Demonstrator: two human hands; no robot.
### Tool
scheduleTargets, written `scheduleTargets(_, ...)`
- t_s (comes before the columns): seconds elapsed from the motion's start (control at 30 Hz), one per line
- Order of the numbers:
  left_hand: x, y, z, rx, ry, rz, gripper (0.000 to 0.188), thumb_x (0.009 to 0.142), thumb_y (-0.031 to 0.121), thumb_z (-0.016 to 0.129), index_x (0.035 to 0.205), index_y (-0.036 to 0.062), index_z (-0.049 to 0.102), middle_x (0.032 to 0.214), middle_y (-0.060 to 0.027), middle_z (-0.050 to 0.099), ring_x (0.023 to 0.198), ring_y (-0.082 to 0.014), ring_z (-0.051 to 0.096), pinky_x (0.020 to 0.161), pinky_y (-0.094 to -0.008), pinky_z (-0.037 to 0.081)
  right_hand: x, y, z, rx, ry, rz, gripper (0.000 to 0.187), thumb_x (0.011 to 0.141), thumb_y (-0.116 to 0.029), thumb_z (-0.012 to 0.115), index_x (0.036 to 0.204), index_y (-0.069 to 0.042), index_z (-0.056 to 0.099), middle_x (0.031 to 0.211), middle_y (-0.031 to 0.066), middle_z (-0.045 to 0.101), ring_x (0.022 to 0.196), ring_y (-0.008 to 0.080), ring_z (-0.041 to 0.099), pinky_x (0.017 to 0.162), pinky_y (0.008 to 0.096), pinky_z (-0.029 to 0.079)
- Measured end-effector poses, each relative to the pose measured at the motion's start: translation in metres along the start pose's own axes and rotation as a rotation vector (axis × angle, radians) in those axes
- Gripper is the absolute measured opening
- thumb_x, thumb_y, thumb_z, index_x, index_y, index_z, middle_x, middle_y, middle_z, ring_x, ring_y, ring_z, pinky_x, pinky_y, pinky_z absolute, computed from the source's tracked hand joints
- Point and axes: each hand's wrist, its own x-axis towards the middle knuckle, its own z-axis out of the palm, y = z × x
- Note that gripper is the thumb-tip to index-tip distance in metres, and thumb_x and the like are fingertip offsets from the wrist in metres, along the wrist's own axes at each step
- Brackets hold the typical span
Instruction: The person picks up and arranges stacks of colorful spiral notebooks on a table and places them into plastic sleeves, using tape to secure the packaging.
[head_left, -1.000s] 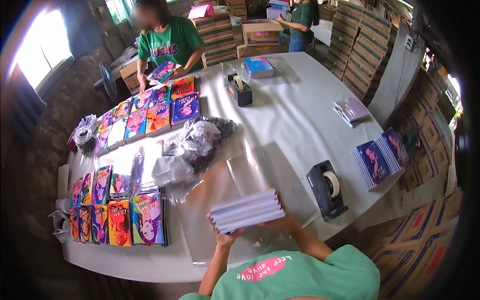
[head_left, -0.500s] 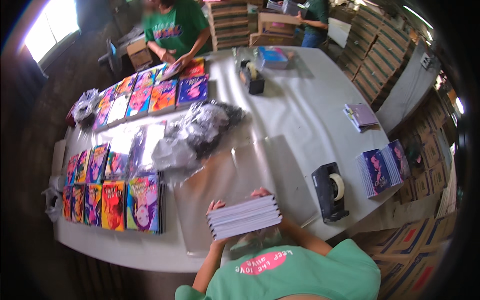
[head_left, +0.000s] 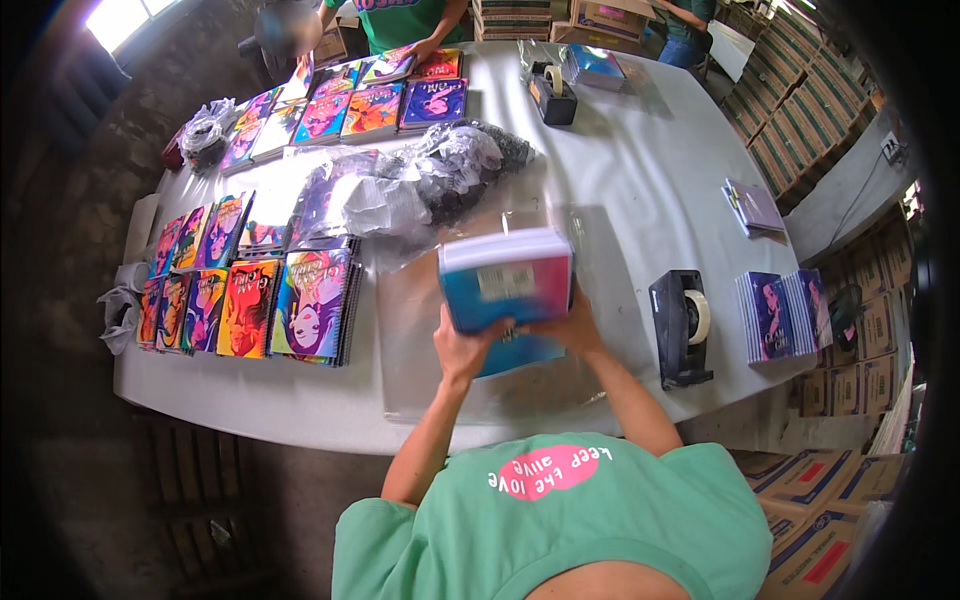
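Observation:
Both my hands grip a thick stack of notebooks (head_left: 508,285) above the table, tilted so a blue-and-pink cover with a pale label faces me. White page edges show along its top. My left hand (head_left: 464,345) wraps its lower left corner; my right hand (head_left: 572,325) holds the lower right side, its fingers partly hidden. Below the hands a strip of blue cover (head_left: 525,356) shows; whether it belongs to the stack I cannot tell. Clear plastic bags (head_left: 430,385) lie flat under the stack. Right of them stands a black tape dispenser (head_left: 682,330).
Rows of colourful spiral notebooks (head_left: 248,308) stand at left, with crumpled plastic (head_left: 440,175) behind. Across the table a person in green (head_left: 410,25) handles notebooks near another tape dispenser (head_left: 553,95). Purple notebooks (head_left: 770,318) stand at the right edge. Cartons (head_left: 815,545) are stacked at lower right.
The stack has turned in my hands: its page edges faced me before, now its blue-and-pink cover does. My hands have shifted to its lower corners. The whole view has also shifted.

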Motion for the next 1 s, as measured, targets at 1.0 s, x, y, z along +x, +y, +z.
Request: scheduleTargets(1.0,-0.002,-0.082,-0.058,0.958,-0.076,0.04,0.063,0.086,0.035,0.059,0.14,0.0083,0.038,0.144,-0.0122,0.033,0.137,-0.0297,0.025,0.111,-0.0508,0.015,0.06,0.037,0.004,0.13,-0.327,0.687,0.057,0.061,-0.03,0.086,0.103,0.003,0.065,0.097,0.0124,0.068,0.086,0.0174,0.065,0.08,0.0298,0.052)
